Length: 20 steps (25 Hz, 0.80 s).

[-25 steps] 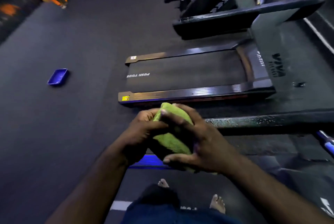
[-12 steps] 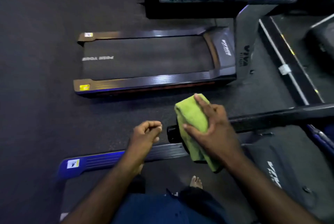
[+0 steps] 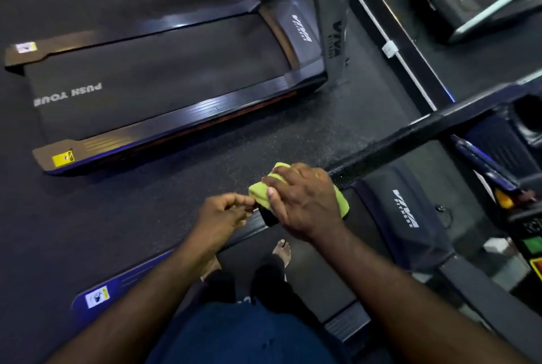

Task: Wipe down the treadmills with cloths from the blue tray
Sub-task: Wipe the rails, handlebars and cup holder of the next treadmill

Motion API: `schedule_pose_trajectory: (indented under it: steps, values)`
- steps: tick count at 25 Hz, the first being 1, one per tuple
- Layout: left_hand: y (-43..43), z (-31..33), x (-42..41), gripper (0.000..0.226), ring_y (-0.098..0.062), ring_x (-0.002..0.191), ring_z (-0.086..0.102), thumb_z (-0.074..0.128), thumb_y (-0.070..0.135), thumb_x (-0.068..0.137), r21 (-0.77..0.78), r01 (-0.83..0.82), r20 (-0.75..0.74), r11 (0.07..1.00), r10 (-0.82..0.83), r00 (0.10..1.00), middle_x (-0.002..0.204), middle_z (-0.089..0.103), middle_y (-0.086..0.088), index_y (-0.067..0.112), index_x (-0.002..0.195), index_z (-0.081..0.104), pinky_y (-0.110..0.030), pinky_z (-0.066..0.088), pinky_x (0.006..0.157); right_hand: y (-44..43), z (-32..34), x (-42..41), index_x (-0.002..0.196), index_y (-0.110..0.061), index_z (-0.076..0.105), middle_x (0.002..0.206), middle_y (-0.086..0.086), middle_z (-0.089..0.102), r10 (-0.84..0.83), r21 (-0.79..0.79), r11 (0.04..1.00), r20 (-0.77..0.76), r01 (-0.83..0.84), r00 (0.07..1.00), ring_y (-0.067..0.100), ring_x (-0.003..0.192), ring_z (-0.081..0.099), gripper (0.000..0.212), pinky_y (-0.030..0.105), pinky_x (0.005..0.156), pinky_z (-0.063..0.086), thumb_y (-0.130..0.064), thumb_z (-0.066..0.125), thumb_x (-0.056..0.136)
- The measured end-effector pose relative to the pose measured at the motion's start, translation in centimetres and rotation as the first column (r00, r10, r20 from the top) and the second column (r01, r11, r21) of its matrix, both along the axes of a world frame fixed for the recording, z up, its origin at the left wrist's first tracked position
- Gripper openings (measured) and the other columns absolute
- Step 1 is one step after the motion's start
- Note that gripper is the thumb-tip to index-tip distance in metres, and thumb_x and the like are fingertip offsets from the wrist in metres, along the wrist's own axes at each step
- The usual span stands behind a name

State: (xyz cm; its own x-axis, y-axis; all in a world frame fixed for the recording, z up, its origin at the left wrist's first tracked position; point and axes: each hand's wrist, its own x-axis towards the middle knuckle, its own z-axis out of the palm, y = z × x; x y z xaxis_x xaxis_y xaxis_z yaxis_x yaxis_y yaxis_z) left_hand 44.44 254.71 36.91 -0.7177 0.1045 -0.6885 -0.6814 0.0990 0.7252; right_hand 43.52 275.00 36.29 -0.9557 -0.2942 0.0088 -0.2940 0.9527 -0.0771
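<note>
Your right hand now grips the cloth round the handrail end, left hand curled beside (pinching? can't tell), so wiping prob. begins.

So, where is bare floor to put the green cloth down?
Free: the floor strip between the neighbouring treadmill and the handrail; also the floor left of the left hand. Crowded: rightward, around the console, and where the right hand grips the green cloth.
</note>
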Motion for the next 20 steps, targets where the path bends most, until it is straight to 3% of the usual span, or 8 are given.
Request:
schedule_pose_trajectory:
  steps: [6, 8, 10, 13, 15, 16, 18, 20]
  values:
    - [-0.4, -0.6, 0.5, 0.044, -0.004, 0.113, 0.071, 0.060, -0.010, 0.097, -0.011, 0.163, -0.073, 0.986, -0.164, 0.984, 0.116, 0.078, 0.008, 0.026, 0.119, 0.074, -0.027, 0.055, 0.102, 6.2, 0.4, -3.1, 0.100, -0.027, 0.076, 0.102, -0.007, 0.073, -0.210, -0.064, 0.977, -0.084, 0.205, 0.974, 0.025, 0.092, 0.064, 0.026, 0.043, 0.083, 0.045, -0.036, 0.051, 0.100]
    - [-0.8, -0.9, 1.1, 0.051, -0.001, 0.118, 0.067, 0.058, -0.011, 0.098, -0.008, 0.242, -0.110, 0.970, -0.242, 0.964, 0.126, 0.074, 0.011, 0.026, 0.131, 0.069, -0.025, 0.053, 0.103, 3.4, 0.3, -1.9, 0.096, -0.026, 0.078, 0.103, -0.007, 0.072, -0.351, -0.150, 0.931, -0.126, 0.332, 0.928, 0.025, 0.099, 0.063, 0.026, 0.043, 0.088, 0.045, -0.034, 0.054, 0.097]
    - [-1.1, -0.9, 1.4, 0.050, -0.002, 0.117, 0.068, 0.058, -0.011, 0.098, -0.009, 0.253, -0.116, 0.968, -0.252, 0.961, 0.123, 0.074, 0.011, 0.024, 0.132, 0.069, -0.025, 0.054, 0.102, -1.4, -0.2, 1.0, 0.105, -0.028, 0.078, 0.119, -0.008, 0.071, -0.410, -0.228, 0.895, -0.087, 0.383, 0.908, 0.025, 0.119, 0.059, 0.027, 0.046, 0.100, 0.042, -0.036, 0.054, 0.097]
    - [-1.3, -1.2, 1.9, 0.029, -0.025, 0.105, 0.073, 0.063, -0.006, 0.095, -0.129, 0.160, -0.128, 0.979, -0.176, 0.976, 0.100, 0.079, -0.002, 0.018, 0.106, 0.076, -0.046, 0.058, 0.099, -6.0, -1.3, 4.3, 0.122, -0.031, 0.074, 0.137, -0.005, 0.065, -0.227, -0.148, 0.964, -0.025, 0.221, 0.974, 0.029, 0.133, 0.052, 0.034, 0.049, 0.108, 0.038, -0.044, 0.052, 0.099]
    - [-1.7, -1.4, 2.2, 0.021, -0.030, 0.104, 0.072, 0.064, -0.002, 0.096, -0.148, 0.118, -0.087, 0.982, -0.132, 0.987, 0.098, 0.078, -0.006, 0.016, 0.100, 0.074, -0.050, 0.057, 0.100, -2.8, -1.4, 2.5, 0.126, -0.033, 0.073, 0.136, -0.004, 0.066, 0.018, -0.081, 0.997, -0.028, -0.020, 0.999, 0.027, 0.126, 0.057, 0.036, 0.046, 0.101, 0.041, -0.048, 0.051, 0.102]
    - [-1.9, -1.4, 2.3, 0.019, -0.028, 0.104, 0.073, 0.064, -0.001, 0.097, -0.142, 0.117, -0.075, 0.983, -0.129, 0.989, 0.099, 0.078, -0.005, 0.015, 0.101, 0.073, -0.049, 0.057, 0.101, -0.2, -0.7, 0.8, 0.125, -0.031, 0.074, 0.131, -0.005, 0.070, 0.057, -0.066, 0.996, 0.002, -0.057, 0.998, 0.024, 0.118, 0.061, 0.037, 0.043, 0.097, 0.042, -0.048, 0.049, 0.103]
    - [-2.2, -1.8, 1.9, 0.018, -0.022, 0.102, 0.074, 0.065, 0.002, 0.097, -0.143, 0.130, -0.065, 0.981, -0.140, 0.988, 0.099, 0.079, 0.000, 0.018, 0.101, 0.073, -0.048, 0.058, 0.101, 3.9, 0.8, -2.9, 0.117, -0.029, 0.077, 0.117, -0.006, 0.074, -0.098, -0.070, 0.993, -0.025, 0.096, 0.995, 0.023, 0.105, 0.067, 0.039, 0.040, 0.091, 0.044, -0.046, 0.045, 0.103]
    - [-1.9, -1.9, 1.6, 0.019, -0.017, 0.101, 0.074, 0.067, 0.005, 0.097, -0.161, 0.148, -0.081, 0.976, -0.162, 0.983, 0.098, 0.079, 0.005, 0.022, 0.100, 0.075, -0.045, 0.059, 0.100, 3.0, 0.8, -2.0, 0.118, -0.031, 0.074, 0.122, -0.005, 0.070, -0.313, -0.042, 0.949, -0.051, 0.311, 0.948, 0.024, 0.113, 0.063, 0.039, 0.042, 0.098, 0.043, -0.046, 0.042, 0.103]
